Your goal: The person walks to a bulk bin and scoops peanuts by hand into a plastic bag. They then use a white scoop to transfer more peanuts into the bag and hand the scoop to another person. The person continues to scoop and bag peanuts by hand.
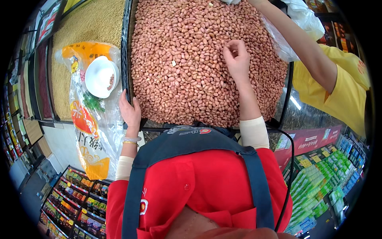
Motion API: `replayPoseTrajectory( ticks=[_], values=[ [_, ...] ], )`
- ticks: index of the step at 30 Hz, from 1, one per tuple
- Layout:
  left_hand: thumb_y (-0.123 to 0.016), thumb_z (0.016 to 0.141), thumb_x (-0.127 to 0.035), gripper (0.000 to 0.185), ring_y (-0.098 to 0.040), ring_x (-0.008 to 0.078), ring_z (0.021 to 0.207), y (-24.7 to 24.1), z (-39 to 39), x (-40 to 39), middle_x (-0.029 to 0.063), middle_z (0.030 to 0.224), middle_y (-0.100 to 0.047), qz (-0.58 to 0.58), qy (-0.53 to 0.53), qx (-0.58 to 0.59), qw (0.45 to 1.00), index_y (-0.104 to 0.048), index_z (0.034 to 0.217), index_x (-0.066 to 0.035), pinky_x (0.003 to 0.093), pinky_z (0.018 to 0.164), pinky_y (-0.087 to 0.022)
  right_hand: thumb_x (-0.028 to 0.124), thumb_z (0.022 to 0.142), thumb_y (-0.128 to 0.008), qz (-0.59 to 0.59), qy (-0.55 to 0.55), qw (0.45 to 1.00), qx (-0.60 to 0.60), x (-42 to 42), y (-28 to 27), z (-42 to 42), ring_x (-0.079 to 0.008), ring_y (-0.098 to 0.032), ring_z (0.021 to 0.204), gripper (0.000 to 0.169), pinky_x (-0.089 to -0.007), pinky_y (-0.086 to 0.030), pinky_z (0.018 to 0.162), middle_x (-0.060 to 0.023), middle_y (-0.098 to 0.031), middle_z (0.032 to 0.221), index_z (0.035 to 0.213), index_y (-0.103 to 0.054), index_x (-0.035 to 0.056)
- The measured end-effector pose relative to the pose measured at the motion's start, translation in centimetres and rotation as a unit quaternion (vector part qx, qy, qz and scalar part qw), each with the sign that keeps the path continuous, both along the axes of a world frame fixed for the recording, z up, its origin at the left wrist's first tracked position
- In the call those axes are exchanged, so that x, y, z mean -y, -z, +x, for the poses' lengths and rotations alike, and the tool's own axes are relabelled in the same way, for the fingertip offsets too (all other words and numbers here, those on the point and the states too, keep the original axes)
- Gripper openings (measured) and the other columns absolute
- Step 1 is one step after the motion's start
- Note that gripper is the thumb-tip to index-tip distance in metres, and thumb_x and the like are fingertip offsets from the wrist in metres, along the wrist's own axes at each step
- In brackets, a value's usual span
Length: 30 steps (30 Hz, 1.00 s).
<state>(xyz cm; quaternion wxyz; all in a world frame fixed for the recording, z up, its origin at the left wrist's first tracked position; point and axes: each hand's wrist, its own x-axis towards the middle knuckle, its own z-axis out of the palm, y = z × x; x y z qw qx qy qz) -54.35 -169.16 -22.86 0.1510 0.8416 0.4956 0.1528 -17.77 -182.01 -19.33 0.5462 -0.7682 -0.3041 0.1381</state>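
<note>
A large heap of shelled, pink-skinned peanuts [185, 68] fills the black-edged bin before me. Over its right side is my right hand [238, 58], its fingers curled in and their tips close to the thumb; whether a peanut is between them is hidden. My left hand [131, 110], with two bracelets at the wrist, rests against the bin's black divider [126, 59] at the near left corner, thumb apart from the fingers. Beyond that divider a white bowl [98, 77] holds several peanuts. It sits on a printed clear plastic bag [104, 131].
Small yellowish grains [89, 24] fill the left bin. From the right reaches another person's arm [298, 44] in a yellow sleeve, near a clear plastic bag [277, 38] at the heap's edge. Product shelves [77, 203] stand at lower left, stacked green packs [316, 182] at lower right.
</note>
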Motion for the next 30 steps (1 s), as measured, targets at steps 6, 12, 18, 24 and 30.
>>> replayPoseTrajectory(
  ticks=[6, 12, 18, 24, 30],
  values=[
    [-0.057, 0.082, -0.011, 0.05, -0.047, 0.0379, 0.109, 0.0, -0.1, 0.0, 0.0218, 0.118, -0.049, 0.001, 0.002, -0.003, 1.0, -0.038, 0.128, -0.001, 0.0425, 0.093, -0.039, 0.0, 0.081, -0.05, 0.026, -0.111, 0.969, -0.217, -1.4, -0.8, -0.3, -0.0062, -0.049, 0.068, 0.017, -0.0191, -0.04, 0.061, 0.0018, -0.055, 0.079, 0.094, -0.059, 0.0028],
    [-0.057, 0.082, -0.011, 0.05, -0.047, 0.0377, 0.109, 0.2, -0.1, -0.1, 0.0216, 0.118, -0.049, -0.001, 0.001, 0.005, 1.0, -0.038, 0.128, -0.001, 0.0425, 0.094, -0.038, 0.02, 0.077, -0.067, -0.157, -0.119, 0.98, 0.003, -3.1, -1.9, -1.3, -0.0172, -0.05, 0.057, 0.024, -0.0304, -0.041, 0.056, -0.0069, -0.053, 0.066, 0.092, -0.063, 0.003],
    [-0.056, 0.083, -0.012, 0.049, -0.048, 0.0378, 0.108, 0.0, -0.1, -0.1, 0.0214, 0.118, -0.05, -0.001, -0.002, -0.001, 1.0, -0.039, 0.127, -0.001, 0.0429, 0.093, -0.039, 0.024, 0.076, -0.067, -0.203, -0.116, 0.97, -0.059, -2.4, -1.0, -0.9, -0.0183, -0.054, 0.061, 0.026, -0.0307, -0.043, 0.058, -0.007, -0.058, 0.07, 0.095, -0.064, 0.0061],
    [-0.057, 0.083, -0.013, 0.049, -0.048, 0.038, 0.108, -0.2, -0.1, -0.1, 0.0218, 0.118, -0.049, -0.004, -0.005, -0.001, 1.0, -0.039, 0.127, -0.001, 0.0426, 0.093, -0.039, 0.021, 0.077, -0.068, -0.148, -0.116, 0.982, -0.025, -1.9, -0.6, -1.7, -0.0124, -0.048, 0.057, 0.024, -0.0267, -0.04, 0.055, -0.0026, -0.055, 0.063, 0.095, -0.066, 0.0071],
    [-0.058, 0.082, -0.013, 0.049, -0.048, 0.0376, 0.108, 0.1, -0.2, -0.3, 0.0218, 0.119, -0.05, -0.004, 0.0, 0.009, 1.0, -0.04, 0.126, -0.001, 0.0422, 0.093, -0.039, 0.022, 0.079, -0.069, -0.141, -0.038, 0.986, -0.076, -0.5, -0.9, -1.9, -0.0062, -0.038, 0.052, 0.019, -0.0232, -0.031, 0.048, 0.0034, -0.044, 0.055, 0.088, -0.067, 0.0056]
  ],
)
